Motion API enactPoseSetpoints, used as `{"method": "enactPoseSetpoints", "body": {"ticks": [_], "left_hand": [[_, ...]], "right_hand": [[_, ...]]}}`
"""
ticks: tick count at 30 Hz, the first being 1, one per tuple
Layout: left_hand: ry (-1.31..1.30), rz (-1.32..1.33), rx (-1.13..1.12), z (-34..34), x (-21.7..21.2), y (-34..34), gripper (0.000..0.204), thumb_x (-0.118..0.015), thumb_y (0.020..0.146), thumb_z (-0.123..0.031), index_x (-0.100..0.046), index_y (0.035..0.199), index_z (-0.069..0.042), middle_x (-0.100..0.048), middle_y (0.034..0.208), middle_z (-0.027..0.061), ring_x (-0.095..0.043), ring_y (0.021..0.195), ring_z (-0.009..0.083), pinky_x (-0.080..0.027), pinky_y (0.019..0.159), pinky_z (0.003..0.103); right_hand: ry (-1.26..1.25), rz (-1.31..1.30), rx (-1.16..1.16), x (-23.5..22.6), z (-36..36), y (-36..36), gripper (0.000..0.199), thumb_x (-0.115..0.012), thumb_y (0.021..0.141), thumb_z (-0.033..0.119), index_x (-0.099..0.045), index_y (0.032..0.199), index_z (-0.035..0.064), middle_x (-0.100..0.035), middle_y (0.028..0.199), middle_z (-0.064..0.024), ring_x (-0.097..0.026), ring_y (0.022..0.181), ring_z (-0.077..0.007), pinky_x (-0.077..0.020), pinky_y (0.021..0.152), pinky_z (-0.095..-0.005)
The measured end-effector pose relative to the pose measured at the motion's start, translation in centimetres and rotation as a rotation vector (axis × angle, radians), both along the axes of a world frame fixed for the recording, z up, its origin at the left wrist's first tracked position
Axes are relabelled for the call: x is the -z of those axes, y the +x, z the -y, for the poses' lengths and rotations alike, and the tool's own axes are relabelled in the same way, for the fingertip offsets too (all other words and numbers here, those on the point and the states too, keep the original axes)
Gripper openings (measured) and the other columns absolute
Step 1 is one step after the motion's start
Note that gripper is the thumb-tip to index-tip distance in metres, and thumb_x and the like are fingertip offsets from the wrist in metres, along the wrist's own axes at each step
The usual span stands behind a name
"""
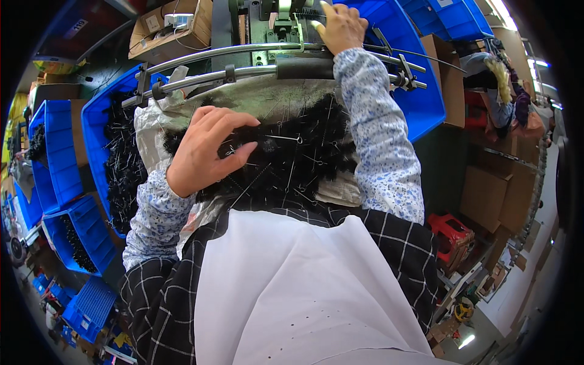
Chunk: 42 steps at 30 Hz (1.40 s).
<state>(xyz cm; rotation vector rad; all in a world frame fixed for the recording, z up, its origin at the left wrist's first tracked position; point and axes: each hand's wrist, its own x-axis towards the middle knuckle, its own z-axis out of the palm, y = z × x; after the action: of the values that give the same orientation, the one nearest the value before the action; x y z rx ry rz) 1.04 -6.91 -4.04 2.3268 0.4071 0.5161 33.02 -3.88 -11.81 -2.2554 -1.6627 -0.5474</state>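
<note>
My left hand hovers over a pile of small black wire brushes, its thumb and fingers apart and nothing between them. The brushes have thin twisted metal stems, several ending in small loops, and lie on a pale sheet before me. My right hand reaches over the metal rails to the machine. Pale coverings sit on its thumb and index fingertips, which are spread. A dark, coil-like piece extends from the machine towards the gap between them; contact is not clear.
Curved metal rails with a black padded sleeve cross ahead of me. A blue bin of brushes stands left, another blue bin right. Further out are stacked blue bins, a cardboard box and a red stool-like object.
</note>
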Motion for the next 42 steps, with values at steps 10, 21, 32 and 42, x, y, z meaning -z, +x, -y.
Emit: {"method": "enactPoseSetpoints", "body": {"ticks": [10, 21, 32, 42], "left_hand": [[0.054, 0.125, -0.038, -0.8, -0.5, 0.3, 0.034, -0.068, 0.071, -0.008, -0.057, 0.104, -0.007, -0.061, 0.093, 0.0055, -0.056, 0.084, 0.0239, -0.039, 0.084, 0.034], [-0.003, 0.062, -0.075, -0.7, -1.1, 0.5, 0.034, -0.061, 0.074, -0.004, -0.056, 0.107, -0.006, -0.059, 0.096, 0.0082, -0.054, 0.088, 0.0251, -0.039, 0.084, 0.034], [-0.232, 0.159, -0.167, -0.8, 0.8, -1.1, 0.034, -0.06, 0.077, -0.003, -0.046, 0.108, 0.0, -0.052, 0.101, 0.0118, -0.054, 0.096, 0.0218, -0.043, 0.088, 0.031], [-0.103, 0.057, -0.024, -1.7, 0.4, 0.5, 0.031, -0.059, 0.074, -0.008, -0.05, 0.104, -0.005, -0.054, 0.093, 0.0087, -0.053, 0.088, 0.0251, -0.04, 0.082, 0.034]], "right_hand": [[-0.019, -0.176, 0.029, 2.6, 0.0, -0.2, 0.038, -0.065, 0.073, 0.029, -0.064, 0.107, 0.0125, -0.065, 0.1, -0.0115, -0.054, 0.109, -0.0283, -0.0394, 0.085, -0.0442], [-0.089, -0.121, 0.041, 1.7, -2.1, -4.7, 0.03, -0.062, 0.075, 0.03, -0.065, 0.099, 0.0124, -0.066, 0.09, -0.0052, -0.06, 0.092, -0.0248, -0.0389, 0.076, -0.0428], [-0.079, -0.175, 0.026, 2.7, 0.4, 2.9, 0.036, -0.064, 0.075, 0.034, -0.065, 0.106, 0.015, -0.065, 0.097, -0.0089, -0.059, 0.097, -0.0277, -0.0435, 0.078, -0.0424], [-0.035, -0.13, 0.039, -0.8, 1.7, 8.4, 0.018, -0.053, 0.083, 0.021, -0.068, 0.09, 0.0141, -0.065, 0.092, -0.0098, -0.062, 0.086, -0.0283, -0.0489, 0.076, -0.0391]]}}
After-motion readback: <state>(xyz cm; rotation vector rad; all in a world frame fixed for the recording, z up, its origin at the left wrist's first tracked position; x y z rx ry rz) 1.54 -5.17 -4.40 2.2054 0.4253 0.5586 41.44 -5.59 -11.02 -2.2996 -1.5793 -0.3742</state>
